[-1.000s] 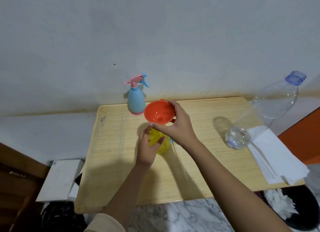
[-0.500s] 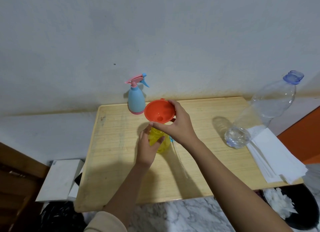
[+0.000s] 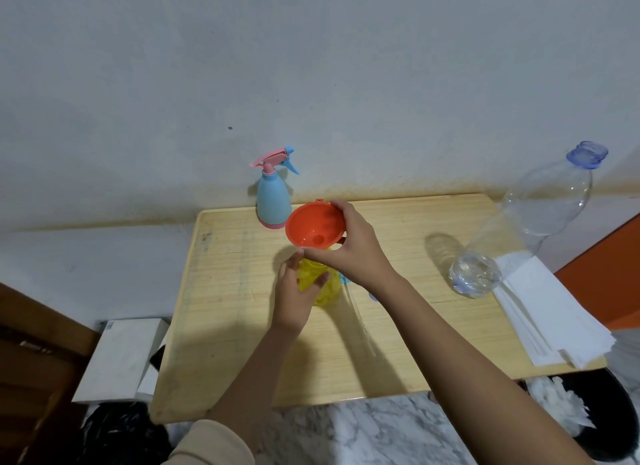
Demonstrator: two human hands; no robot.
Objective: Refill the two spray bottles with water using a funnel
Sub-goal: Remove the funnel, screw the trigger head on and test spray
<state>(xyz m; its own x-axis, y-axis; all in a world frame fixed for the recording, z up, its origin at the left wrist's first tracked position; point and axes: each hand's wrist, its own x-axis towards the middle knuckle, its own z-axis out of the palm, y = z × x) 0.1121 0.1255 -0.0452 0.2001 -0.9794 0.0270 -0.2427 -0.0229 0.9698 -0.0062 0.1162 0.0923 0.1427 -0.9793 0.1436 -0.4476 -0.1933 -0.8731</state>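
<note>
A pale wooden bench [image 3: 433, 329] with fine straight grain and rounded corners stands against a grey wall. Near its middle stands a see-through yellow plastic spray bottle [image 3: 320, 284], its top off; whether it holds water cannot be told. The left hand [image 3: 294, 293] is wrapped around the bottle's side, fingers closed on it. An orange plastic funnel [image 3: 315, 227], smooth and cone-shaped with a small tab on its rim, sits over the bottle's mouth. The right hand [image 3: 349, 248] grips the funnel by its rim, thumb on the near edge and fingers over the far edge.

Behind them, at the bench's back edge, stands a light blue spray bottle [image 3: 273, 201], opaque and pear-shaped, with a pink trigger head and pink base.

On the right stands a large clear plastic bottle [image 3: 519, 229] with a ribbed body and an open bluish neck; a little water lies in its bottom. Just beside it lies a stack of white paper [image 3: 547, 322], reaching past the bench's right edge.
</note>
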